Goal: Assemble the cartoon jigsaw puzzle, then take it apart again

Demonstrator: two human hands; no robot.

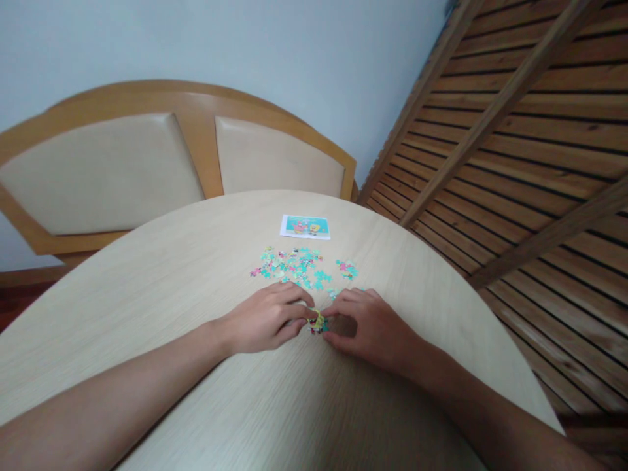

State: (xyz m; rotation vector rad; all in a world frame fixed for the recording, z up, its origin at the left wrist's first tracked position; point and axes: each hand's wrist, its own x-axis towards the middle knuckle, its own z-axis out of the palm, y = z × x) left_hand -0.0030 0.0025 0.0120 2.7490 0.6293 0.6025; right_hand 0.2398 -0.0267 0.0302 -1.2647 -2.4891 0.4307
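Observation:
Both my hands rest on a round pale wooden table (pixel 196 275). My left hand (pixel 267 317) and my right hand (pixel 367 327) meet fingertip to fingertip, pinching a small cluster of joined puzzle pieces (pixel 317 322) between them. Just beyond the hands lies a scatter of several loose turquoise puzzle pieces (pixel 294 267), with a smaller group (pixel 347 268) to its right. A small reference picture card (pixel 305 226) lies flat farther back on the table.
A wooden bench back with two cream padded panels (pixel 147 163) curves behind the table against a pale wall. A slatted wooden frame (pixel 515 163) leans at the right, close to the table's right edge.

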